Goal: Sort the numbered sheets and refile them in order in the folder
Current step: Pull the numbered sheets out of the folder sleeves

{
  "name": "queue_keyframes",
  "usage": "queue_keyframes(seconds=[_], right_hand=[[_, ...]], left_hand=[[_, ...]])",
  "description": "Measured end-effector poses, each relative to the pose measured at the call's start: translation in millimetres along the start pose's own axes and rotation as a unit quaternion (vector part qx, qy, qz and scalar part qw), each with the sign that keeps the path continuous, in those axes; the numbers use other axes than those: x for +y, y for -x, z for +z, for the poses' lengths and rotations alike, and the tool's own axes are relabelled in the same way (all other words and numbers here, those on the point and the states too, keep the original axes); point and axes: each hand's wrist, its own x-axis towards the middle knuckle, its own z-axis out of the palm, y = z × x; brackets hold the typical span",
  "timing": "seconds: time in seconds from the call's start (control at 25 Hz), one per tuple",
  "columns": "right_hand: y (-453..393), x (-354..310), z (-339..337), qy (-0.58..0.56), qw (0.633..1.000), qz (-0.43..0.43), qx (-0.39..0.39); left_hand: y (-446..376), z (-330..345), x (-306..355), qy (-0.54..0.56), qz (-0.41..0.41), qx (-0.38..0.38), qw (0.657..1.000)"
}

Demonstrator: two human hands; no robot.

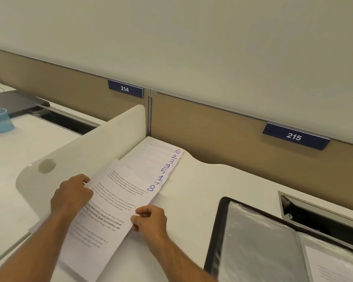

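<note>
White worktop [202, 180] held fanned numbered sheets [151, 171] (unsorted: 6, 2, 3...) by its left divider; both hands' fingers pinched one sheet, left hand [71, 195], right hand [150, 219]; folder [253, 241] open, refiling undone.

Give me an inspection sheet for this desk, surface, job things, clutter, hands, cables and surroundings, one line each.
Surface: white desk, with a white divider along its left side.
Job's things: fanned numbered sheets lying beside the divider, blue handwritten numbers along their right edges; open black folder with clear sleeves to the right.
Clutter: blue cup and a dark flat item on the neighbouring desk.
Grippers: left hand holds the sheets' left edge; right hand pinches the right edge.
Cables: nothing seen.
Surroundings: tan partition panel with plates 214 and 215.
</note>
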Motion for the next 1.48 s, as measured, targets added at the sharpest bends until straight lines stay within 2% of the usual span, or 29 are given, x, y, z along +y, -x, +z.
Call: queue_keyframes(seconds=[0.4, 0.72, 0.92, 1.04, 1.16, 1.32, 1.48], right_hand=[[-8, 16, 15, 0.027, 0.999, 0.026, -0.024], [-13, 16, 17, 0.148, 0.987, 0.039, -0.037], [-9, 14, 13, 0.161, 0.985, 0.015, -0.067], [-7, 10, 3, 0.162, 0.985, -0.023, -0.062], [-3, 1, -15, 0.205, 0.975, -0.085, -0.032], [7, -10, -52, 0.316, 0.93, -0.185, 0.011], [26, -17, -104, 0.418, 0.876, -0.234, 0.052]], left_hand=[[-13, 17, -20, -0.037, -0.013, -0.016, 0.999], [-14, 29, -29, -0.061, -0.007, -0.01, 0.998], [-8, 34, -28, -0.138, 0.007, -0.009, 0.99], [-2, 34, -22, -0.152, 0.045, 0.01, 0.987], [7, 33, -8, -0.112, 0.106, 0.034, 0.987], [26, 39, 24, -0.067, 0.219, 0.075, 0.97], [52, 51, 62, -0.045, 0.306, 0.09, 0.947]])
